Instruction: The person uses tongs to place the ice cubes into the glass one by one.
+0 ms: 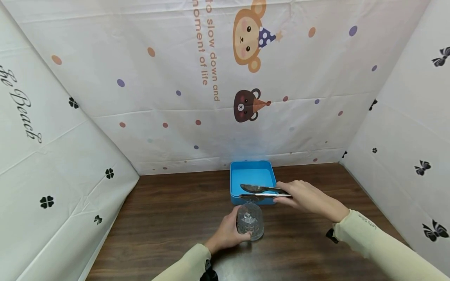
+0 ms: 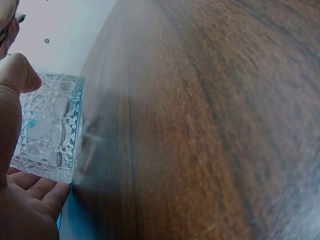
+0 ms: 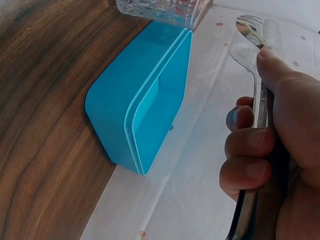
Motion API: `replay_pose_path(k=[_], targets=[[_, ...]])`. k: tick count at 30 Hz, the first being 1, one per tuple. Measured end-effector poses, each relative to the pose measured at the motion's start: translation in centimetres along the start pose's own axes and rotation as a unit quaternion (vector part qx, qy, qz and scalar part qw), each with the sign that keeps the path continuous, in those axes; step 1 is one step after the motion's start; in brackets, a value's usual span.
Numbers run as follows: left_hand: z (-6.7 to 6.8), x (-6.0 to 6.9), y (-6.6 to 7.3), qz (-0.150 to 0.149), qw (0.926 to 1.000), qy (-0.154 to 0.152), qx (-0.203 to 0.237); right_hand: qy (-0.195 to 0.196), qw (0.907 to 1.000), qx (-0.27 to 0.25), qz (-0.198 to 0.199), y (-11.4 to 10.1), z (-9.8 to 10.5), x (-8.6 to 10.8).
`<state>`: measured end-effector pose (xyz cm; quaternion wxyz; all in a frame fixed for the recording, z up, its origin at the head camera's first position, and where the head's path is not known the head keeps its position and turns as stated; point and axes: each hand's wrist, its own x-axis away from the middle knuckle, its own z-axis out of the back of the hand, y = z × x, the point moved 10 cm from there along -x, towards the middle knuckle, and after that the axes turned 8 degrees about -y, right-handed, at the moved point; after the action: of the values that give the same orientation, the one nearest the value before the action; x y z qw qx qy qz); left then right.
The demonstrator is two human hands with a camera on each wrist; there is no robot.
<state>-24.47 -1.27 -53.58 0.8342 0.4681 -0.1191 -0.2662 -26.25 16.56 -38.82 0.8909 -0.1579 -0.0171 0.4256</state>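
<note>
My left hand (image 1: 228, 231) holds a clear cut-glass tumbler (image 1: 250, 224), thumb on one side and fingers on the other. The tumbler (image 2: 50, 130) stands at the wooden table's surface; whether its base touches cannot be made out. My right hand (image 1: 303, 196) grips several pieces of shiny metal cutlery (image 1: 258, 189) by their handles, heads pointing left above the front of a blue box. One piece shows fork tines (image 3: 249, 21) in the right wrist view; another has a rounded, spoon-like head (image 3: 242, 54). The open-topped blue plastic box (image 3: 117, 95) is just beyond the tumbler.
The dark wooden table (image 1: 168, 222) runs back to a white printed cloth wall (image 1: 168, 140). Similar white sheets rise at the left (image 1: 59, 168) and right (image 1: 397, 128). The blue box stands close to the back wall.
</note>
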Motion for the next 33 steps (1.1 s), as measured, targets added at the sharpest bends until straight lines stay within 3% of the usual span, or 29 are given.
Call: replay_pose_path(k=[13,21,33], targets=[[-0.2,-0.1,-0.2,0.005,1.0000,-0.002,-0.005,-0.009,0.9988,0.013,-0.046,3.6,0.2,-0.3],[-0.2,-0.2,-0.2,0.006,0.9999,-0.001,-0.013,-0.028,0.9933,0.023,-0.110,7.3,1.5,-1.2],[0.1,0.0,0.2,-0.008,0.9999,0.008,-0.012,-0.031,0.9899,0.046,-0.131,11.5,1.9,-2.5]])
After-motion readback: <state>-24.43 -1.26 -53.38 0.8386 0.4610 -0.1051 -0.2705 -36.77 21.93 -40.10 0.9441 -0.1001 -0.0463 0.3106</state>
